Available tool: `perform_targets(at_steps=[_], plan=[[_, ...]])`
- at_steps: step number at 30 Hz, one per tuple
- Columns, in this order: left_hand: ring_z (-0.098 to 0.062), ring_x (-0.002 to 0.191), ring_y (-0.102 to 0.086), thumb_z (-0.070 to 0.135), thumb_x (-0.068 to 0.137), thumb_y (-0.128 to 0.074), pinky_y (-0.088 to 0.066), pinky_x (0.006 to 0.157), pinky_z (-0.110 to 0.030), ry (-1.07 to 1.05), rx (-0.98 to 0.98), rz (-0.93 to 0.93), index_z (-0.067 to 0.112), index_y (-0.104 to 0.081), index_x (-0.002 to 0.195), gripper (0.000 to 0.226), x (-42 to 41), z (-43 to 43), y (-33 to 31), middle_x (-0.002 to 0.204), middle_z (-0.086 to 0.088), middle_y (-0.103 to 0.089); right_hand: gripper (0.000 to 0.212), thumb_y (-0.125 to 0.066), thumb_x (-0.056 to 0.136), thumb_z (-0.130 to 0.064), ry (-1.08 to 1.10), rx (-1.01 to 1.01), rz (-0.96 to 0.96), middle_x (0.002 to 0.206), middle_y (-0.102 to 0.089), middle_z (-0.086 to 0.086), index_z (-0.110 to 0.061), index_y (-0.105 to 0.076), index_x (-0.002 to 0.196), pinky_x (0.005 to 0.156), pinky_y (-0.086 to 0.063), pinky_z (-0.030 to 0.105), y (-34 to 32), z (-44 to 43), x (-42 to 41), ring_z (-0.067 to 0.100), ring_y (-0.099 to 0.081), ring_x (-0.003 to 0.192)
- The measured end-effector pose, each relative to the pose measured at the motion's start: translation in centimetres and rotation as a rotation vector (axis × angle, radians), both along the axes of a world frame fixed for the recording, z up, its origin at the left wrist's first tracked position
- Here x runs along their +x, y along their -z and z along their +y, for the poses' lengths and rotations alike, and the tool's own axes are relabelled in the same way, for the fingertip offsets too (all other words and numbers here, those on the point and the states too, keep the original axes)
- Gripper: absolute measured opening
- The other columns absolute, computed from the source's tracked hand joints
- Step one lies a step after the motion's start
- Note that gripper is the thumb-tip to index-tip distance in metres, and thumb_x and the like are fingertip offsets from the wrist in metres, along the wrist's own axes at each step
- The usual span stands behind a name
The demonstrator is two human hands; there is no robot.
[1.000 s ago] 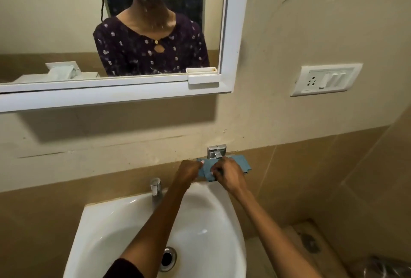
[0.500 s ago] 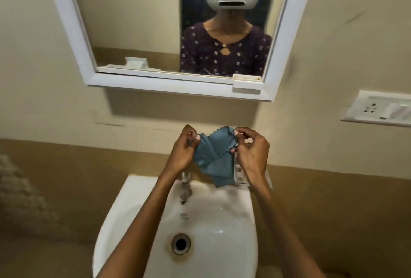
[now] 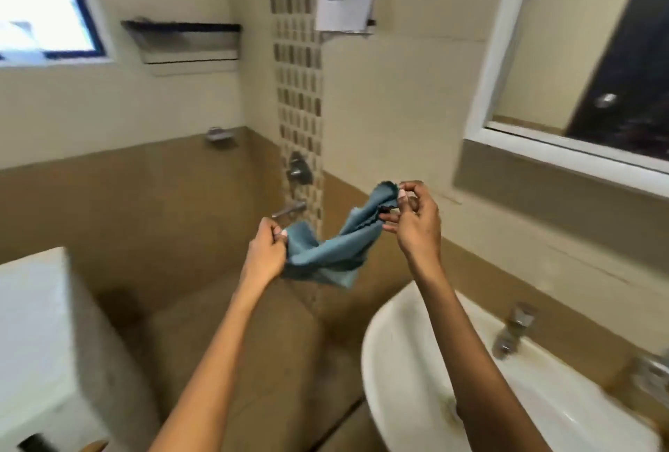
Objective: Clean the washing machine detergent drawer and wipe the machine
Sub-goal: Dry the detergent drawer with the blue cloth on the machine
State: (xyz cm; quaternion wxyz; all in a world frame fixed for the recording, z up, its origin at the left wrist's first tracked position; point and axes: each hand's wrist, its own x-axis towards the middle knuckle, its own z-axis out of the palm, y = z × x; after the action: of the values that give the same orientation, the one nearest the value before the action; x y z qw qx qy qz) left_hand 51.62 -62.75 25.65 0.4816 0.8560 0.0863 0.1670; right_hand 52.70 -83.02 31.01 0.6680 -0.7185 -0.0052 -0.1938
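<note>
A blue-green cloth [image 3: 333, 249] hangs twisted in the air between my two hands, above the floor left of the sink. My left hand [image 3: 266, 252] pinches its lower left corner. My right hand [image 3: 416, 220] pinches its upper right edge with thumb and fingertips, a little higher. The white washing machine [image 3: 40, 339] stands at the lower left, only its top corner and side in view. Its detergent drawer is out of sight.
A white washbasin [image 3: 409, 350] with a chrome tap [image 3: 514, 328] sits at the lower right under a white-framed mirror [image 3: 506, 64]. Wall taps [image 3: 295, 191] are mounted on a mosaic strip straight ahead. A wall shelf [image 3: 184, 42] and a window [image 3: 43, 6] are at upper left.
The view has swung left from the sink toward the washing machine. Both hands carried the cloth away from over the basin and pulled it apart into a twisted stretch.
</note>
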Motion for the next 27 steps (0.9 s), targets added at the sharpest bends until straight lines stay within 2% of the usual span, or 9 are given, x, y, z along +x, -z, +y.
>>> perform_targets(at_steps=[5, 8, 10, 12, 14, 16, 21, 25, 27], plan=[[-0.032, 0.093, -0.053, 0.006, 0.092, -0.042, -0.032, 0.072, -0.031, -0.267, 0.052, 0.209, 0.010, -0.039, 0.092, 0.005, -6.1, 13.9, 1.1, 0.093, -0.013, -0.053, 0.026, -0.037, 0.101, -0.014, -0.371, 0.060, 0.073, 0.074, -0.056, 0.000, -0.025, -0.047, 0.079, 0.053, -0.050, 0.019, 0.1, 13.5, -1.1, 0.000, -0.059, 0.047], [-0.032, 0.090, -0.056, 0.002, 0.087, -0.048, -0.036, 0.072, -0.030, -0.326, 0.099, 0.318, 0.012, -0.037, 0.096, 0.017, -11.1, 21.5, 1.7, 0.095, -0.015, -0.054, 0.025, -0.036, 0.102, -0.016, -0.576, 0.098, 0.108, 0.077, -0.057, 0.002, -0.024, -0.048, 0.082, 0.054, -0.054, 0.019, -0.4, 21.9, -3.4, 0.002, -0.061, 0.048], [-0.030, 0.086, -0.055, 0.011, 0.088, -0.053, -0.041, 0.072, -0.032, -0.335, 0.152, 0.453, 0.015, -0.036, 0.107, 0.025, -14.7, 26.1, 1.8, 0.097, -0.015, -0.055, 0.024, -0.036, 0.102, -0.016, -0.687, 0.116, 0.125, 0.079, -0.057, 0.004, -0.023, -0.048, 0.082, 0.053, -0.055, 0.020, -1.1, 27.8, -5.5, 0.005, -0.062, 0.048], [-0.032, 0.093, -0.057, 0.023, 0.086, -0.062, -0.044, 0.078, -0.034, -0.326, 0.230, 0.545, 0.017, -0.034, 0.122, 0.046, -17.7, 29.9, 1.6, 0.108, -0.018, -0.057, 0.023, -0.036, 0.101, -0.015, -0.778, 0.149, 0.127, 0.080, -0.055, 0.005, -0.022, -0.047, 0.082, 0.051, -0.055, 0.021, -1.8, 33.1, -7.5, 0.007, -0.062, 0.047], [-0.032, 0.106, -0.055, 0.032, 0.082, -0.069, -0.045, 0.086, -0.035, -0.331, 0.240, 0.468, 0.023, -0.034, 0.133, 0.062, -20.1, 34.0, 1.0, 0.120, -0.018, -0.053, 0.023, -0.037, 0.101, -0.014, -0.851, 0.174, 0.123, 0.082, -0.053, 0.005, -0.022, -0.046, 0.081, 0.050, -0.054, 0.022, -2.5, 38.5, -9.7, 0.008, -0.062, 0.046], [-0.025, 0.116, -0.050, 0.037, 0.083, -0.067, -0.042, 0.091, -0.032, -0.302, 0.146, 0.261, 0.028, -0.038, 0.135, 0.059, -21.9, 37.1, -0.2, 0.128, -0.009, -0.050, 0.023, -0.037, 0.101, -0.014, -0.902, 0.195, 0.128, 0.083, -0.053, 0.005, -0.022, -0.046, 0.081, 0.050, -0.055, 0.024, -2.8, 43.2, -11.8, 0.010, -0.063, 0.048], [-0.005, 0.106, -0.047, 0.030, 0.091, -0.057, -0.035, 0.087, -0.023, -0.238, -0.010, 0.064, 0.019, -0.053, 0.127, 0.037, -24.0, 41.9, -2.5, 0.116, 0.011, -0.053, 0.024, -0.035, 0.102, -0.012, -1.029, 0.234, 0.162, 0.086, -0.055, 0.003, -0.023, -0.046, 0.083, 0.051, -0.057, 0.027, -2.9, 51.4, -15.5, 0.014, -0.065, 0.049], [-0.017, 0.101, -0.059, 0.024, 0.097, -0.047, -0.042, 0.081, -0.021, -0.351, 0.001, -0.028, 0.012, -0.062, 0.116, 0.027, -24.9, 46.4, -1.9, 0.111, -0.002, -0.066, 0.025, -0.033, 0.102, -0.011, -1.004, 0.242, 0.139, 0.083, -0.052, 0.002, -0.023, -0.046, 0.084, 0.045, -0.054, 0.022, -2.7, 55.9, -15.3, 0.012, -0.062, 0.043], [-0.019, 0.094, -0.058, 0.022, 0.098, -0.044, -0.038, 0.074, -0.019, -0.454, 0.086, -0.044, 0.005, -0.066, 0.106, 0.028, -25.2, 48.6, -1.5, 0.105, -0.010, -0.066, 0.025, -0.033, 0.102, -0.012, -0.960, 0.188, 0.115, 0.081, -0.051, 0.002, -0.023, -0.047, 0.085, 0.045, -0.053, 0.024, -2.2, 58.0, -14.4, 0.014, -0.059, 0.044]])
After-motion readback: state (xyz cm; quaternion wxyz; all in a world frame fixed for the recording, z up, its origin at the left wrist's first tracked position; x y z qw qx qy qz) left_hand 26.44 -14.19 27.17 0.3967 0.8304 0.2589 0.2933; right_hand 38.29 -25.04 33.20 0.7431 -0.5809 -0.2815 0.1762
